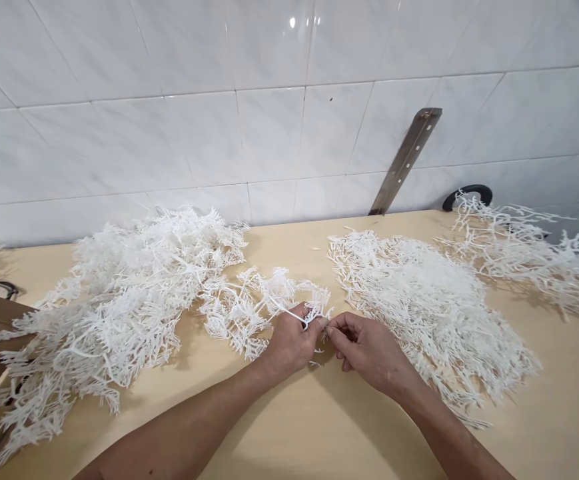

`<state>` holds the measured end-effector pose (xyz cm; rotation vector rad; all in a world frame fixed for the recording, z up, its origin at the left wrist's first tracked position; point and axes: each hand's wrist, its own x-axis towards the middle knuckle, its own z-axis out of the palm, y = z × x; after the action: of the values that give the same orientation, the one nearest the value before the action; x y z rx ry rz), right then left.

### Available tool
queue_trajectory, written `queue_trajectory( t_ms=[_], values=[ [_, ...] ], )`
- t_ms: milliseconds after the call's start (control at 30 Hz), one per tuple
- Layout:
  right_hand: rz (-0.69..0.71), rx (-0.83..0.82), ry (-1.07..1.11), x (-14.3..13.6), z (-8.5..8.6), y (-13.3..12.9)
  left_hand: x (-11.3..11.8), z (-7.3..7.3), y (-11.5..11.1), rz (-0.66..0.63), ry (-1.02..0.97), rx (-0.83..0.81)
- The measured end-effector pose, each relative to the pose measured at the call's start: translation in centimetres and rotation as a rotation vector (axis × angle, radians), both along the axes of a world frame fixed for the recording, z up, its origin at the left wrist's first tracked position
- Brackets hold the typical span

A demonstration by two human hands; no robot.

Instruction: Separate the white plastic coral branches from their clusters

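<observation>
To handle such thin twigs well, the left hand is best pinching the white branched sprig firmly, as it does, close to the right hand, whose thumb and fingertips press together at its right end, on what is too small to tell. The sprig looks plastic, forking into fine tips, between the left heap and right heap on the tabletop.

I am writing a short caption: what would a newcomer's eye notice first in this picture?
The eye probably falls first on the large white branching heap at left on the table and the flatter white pile at right. Between them, the left hand grips a white sprig beside the right hand. Behind, a dark strip stands out against the pale tiled wall.
</observation>
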<state>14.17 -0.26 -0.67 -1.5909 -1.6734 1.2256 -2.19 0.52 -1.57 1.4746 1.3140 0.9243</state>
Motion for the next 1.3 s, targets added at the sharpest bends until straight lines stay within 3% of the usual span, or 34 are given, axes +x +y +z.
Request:
queue_trajectory(
  t_ms=[133,300,433,533,667,767,1000,1167,1300],
  values=[
    [0.019,0.029,-0.018,-0.6,0.3,-0.1,0.1,0.0,-0.1,-0.006,0.05,0.068],
    [0.033,0.04,0.031,-1.3,0.4,-0.7,0.4,0.4,0.1,0.034,-0.026,-0.023],
    [-0.071,0.173,-0.072,-1.2,0.1,-0.4,0.3,0.6,0.2,0.092,-0.08,-0.028],
    [-0.173,0.152,-0.137,-0.5,-0.5,0.4,0.2,0.8,0.1,0.151,-0.149,0.006],
    [-0.186,0.174,-0.18,1.1,-0.8,1.2,0.2,1.0,0.1,0.088,-0.256,-0.08],
    [-0.218,0.284,-0.271,2.3,-0.3,1.3,0.2,1.4,0.2,0.05,-0.311,-0.129],
    [-0.269,0.297,-0.227,4.7,0.9,1.2,-0.2,1.8,0.5,0.061,-0.353,-0.207],
    [-0.139,0.315,-0.192,3.8,1.7,0.7,-0.4,1.5,0.6,0.023,-0.307,-0.22],
    [0.17,0.187,-0.074,2.7,1.8,0.0,-0.5,1.5,0.7,-0.012,-0.28,-0.224]
  ],
)
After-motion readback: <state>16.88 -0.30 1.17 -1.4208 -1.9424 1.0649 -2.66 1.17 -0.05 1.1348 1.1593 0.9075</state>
